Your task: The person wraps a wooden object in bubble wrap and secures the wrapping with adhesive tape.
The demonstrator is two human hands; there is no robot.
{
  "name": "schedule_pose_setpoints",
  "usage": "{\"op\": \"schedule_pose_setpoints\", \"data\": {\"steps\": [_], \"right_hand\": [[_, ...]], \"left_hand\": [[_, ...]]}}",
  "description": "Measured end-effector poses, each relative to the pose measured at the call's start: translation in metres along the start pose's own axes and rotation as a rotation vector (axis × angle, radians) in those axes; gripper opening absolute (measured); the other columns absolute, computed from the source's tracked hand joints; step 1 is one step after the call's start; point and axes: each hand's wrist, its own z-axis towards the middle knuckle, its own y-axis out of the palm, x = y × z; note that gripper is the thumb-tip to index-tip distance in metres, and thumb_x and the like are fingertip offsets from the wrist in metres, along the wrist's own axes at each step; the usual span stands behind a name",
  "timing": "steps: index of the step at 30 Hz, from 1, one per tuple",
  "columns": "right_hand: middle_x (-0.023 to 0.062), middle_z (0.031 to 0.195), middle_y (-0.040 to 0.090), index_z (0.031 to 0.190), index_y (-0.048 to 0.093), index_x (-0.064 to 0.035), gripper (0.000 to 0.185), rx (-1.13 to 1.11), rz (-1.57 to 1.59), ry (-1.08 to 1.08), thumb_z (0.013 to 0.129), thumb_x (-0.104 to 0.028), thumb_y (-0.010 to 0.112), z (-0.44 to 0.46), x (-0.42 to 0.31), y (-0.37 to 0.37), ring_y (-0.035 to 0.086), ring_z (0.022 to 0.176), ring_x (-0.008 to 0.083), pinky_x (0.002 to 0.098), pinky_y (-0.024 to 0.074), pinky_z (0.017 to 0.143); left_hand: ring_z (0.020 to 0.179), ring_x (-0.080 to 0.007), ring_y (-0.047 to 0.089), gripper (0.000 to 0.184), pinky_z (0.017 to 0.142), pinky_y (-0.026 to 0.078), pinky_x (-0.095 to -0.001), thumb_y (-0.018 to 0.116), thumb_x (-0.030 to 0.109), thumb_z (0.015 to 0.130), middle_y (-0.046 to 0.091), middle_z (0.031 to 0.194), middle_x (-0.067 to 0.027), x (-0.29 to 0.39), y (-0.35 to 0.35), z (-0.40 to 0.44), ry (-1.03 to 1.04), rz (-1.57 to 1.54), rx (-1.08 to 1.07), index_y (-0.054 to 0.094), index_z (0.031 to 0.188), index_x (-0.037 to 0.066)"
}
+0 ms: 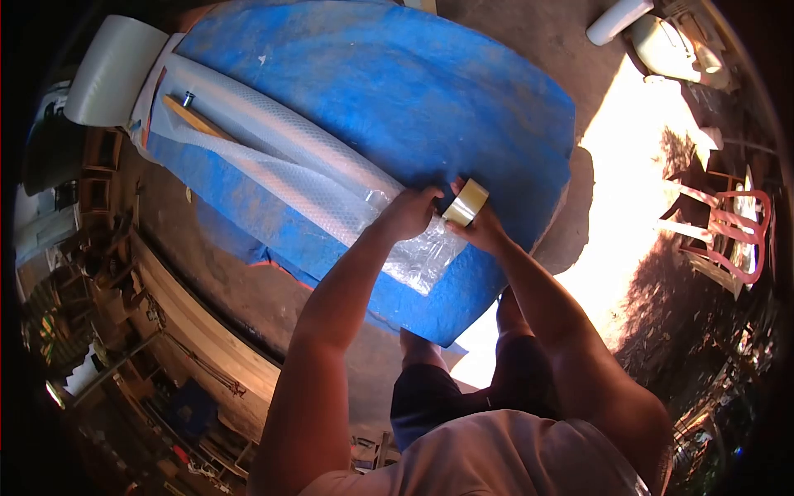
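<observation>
A roll of packing tape (466,203) is gripped in my right hand (486,231), above the near end of a long bundle. My left hand (407,215) is just left of the roll, over the bundle's end, with its fingers curled inward. What those fingers pinch, if anything, is too small to make out. Bubble wrap (298,186) covers the long bundle, which lies diagonally on the blue tarp (372,91). Shiny clear film (422,264) sticks out at its near end. Through the wrap's open far part shows a wooden piece (197,117) beside a small metal fitting (188,99).
A large roll of bubble wrap (116,70) stands at the tarp's far left end. Long wooden boards (207,318) lie along the lower left. A red plastic chair (736,227) is at the right, beyond a sunlit patch of ground. A white bucket-like container (662,45) is at the upper right.
</observation>
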Motion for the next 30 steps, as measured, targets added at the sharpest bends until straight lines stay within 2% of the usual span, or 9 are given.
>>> {"op": "schedule_pose_setpoints", "data": {"steps": [4,6,10,13,16,20,22,25,30], "right_hand": [[0.0202,0.146,0.038,0.142,0.04,-0.0063,0.078,0.174,0.054,0.099,0.075,-0.022,0.077,-0.011,-0.012,0.015,0.036,0.136,0.0359,0.0428,0.0294,0.111],[0.0215,0.143,0.041,0.139,0.044,-0.0042,0.075,0.244,-0.053,0.045,0.073,-0.016,0.077,-0.011,-0.007,0.018,0.038,0.133,0.0377,0.044,0.0313,0.11],[0.0196,0.138,0.048,0.13,0.051,-0.0008,0.065,0.225,-0.206,0.036,0.072,-0.013,0.077,-0.01,-0.007,0.02,0.046,0.127,0.0353,0.0431,0.036,0.106],[0.0168,0.128,0.056,0.124,0.055,0.0007,0.059,0.246,0.279,0.306,0.072,-0.012,0.079,-0.012,-0.013,0.024,0.055,0.116,0.0282,0.0392,0.0423,0.099],[0.0111,0.111,0.062,0.119,0.056,0.0005,0.051,0.135,0.294,0.474,0.075,-0.011,0.078,-0.013,-0.016,0.017,0.059,0.099,0.0196,0.0338,0.0479,0.087],[0.0108,0.104,0.062,0.113,0.058,0.0003,0.046,0.362,0.007,0.301,0.074,-0.011,0.079,-0.019,-0.014,0.03,0.059,0.095,0.0178,0.0326,0.0491,0.08],[0.017,0.116,0.057,0.125,0.05,0.0015,0.066,0.325,0.074,0.344,0.071,-0.017,0.082,-0.029,0.011,0.038,0.055,0.104,0.0287,0.0405,0.0441,0.091],[0.0159,0.115,0.056,0.127,0.049,0.0001,0.067,0.291,0.325,0.382,0.071,-0.016,0.081,-0.026,-0.003,0.031,0.055,0.103,0.0251,0.0382,0.0446,0.091],[0.0098,0.106,0.058,0.12,0.051,-0.0023,0.055,0.26,0.114,0.32,0.073,-0.01,0.079,-0.047,0.002,0.013,0.057,0.088,0.0182,0.0348,0.0484,0.077]], "left_hand": [[0.108,-0.0351,0.057,0.032,0.103,0.037,-0.0496,0.059,0.017,0.088,0.065,0.103,-0.0157,0.001,0.011,-0.008,0.057,0.2,0.011,0.054,0.117,0.006],[0.129,-0.0348,0.042,0.044,0.112,0.021,-0.0551,0.061,0.027,0.088,0.054,0.128,-0.0175,0.021,0.027,-0.027,-0.004,0.283,0.188,0.051,0.127,0.01],[0.143,-0.0355,0.02,0.065,0.114,0.014,-0.0562,0.059,0.035,0.089,0.027,0.153,-0.0161,0.051,0.071,-0.087,-0.075,0.421,0.348,0.037,0.145,0.01],[0.143,-0.0333,0.021,0.068,0.114,0.015,-0.0556,0.053,0.043,0.091,0.028,0.153,-0.0149,0.047,0.099,-0.104,-0.095,0.549,0.306,0.035,0.146,0.007],[0.143,-0.0324,0.022,0.072,0.113,0.016,-0.0556,0.051,0.049,0.091,0.028,0.153,-0.0149,0.048,0.096,-0.1,-0.101,0.425,0.286,0.033,0.146,0.006],[0.142,-0.0327,0.025,0.077,0.113,0.019,-0.0548,0.05,0.052,0.091,0.027,0.154,-0.0156,0.048,0.094,-0.102,-0.102,0.403,0.276,0.029,0.148,0.005],[0.143,-0.0332,0.024,0.076,0.113,0.018,-0.0548,0.05,0.052,0.091,0.026,0.154,-0.0163,0.051,0.089,-0.105,-0.103,0.378,0.297,0.028,0.148,0.006],[0.144,-0.0343,0.021,0.074,0.114,0.016,-0.0549,0.05,0.05,0.092,0.023,0.154,-0.0178,0.053,0.089,-0.113,-0.088,0.336,0.35,0.028,0.149,0.009],[0.145,-0.0362,0.014,0.067,0.116,0.011,-0.0537,0.047,0.047,0.095,0.016,0.157,-0.0187,0.063,0.091,-0.18,-0.221,0.217,0.338,0.027,0.149,0.013]]}}
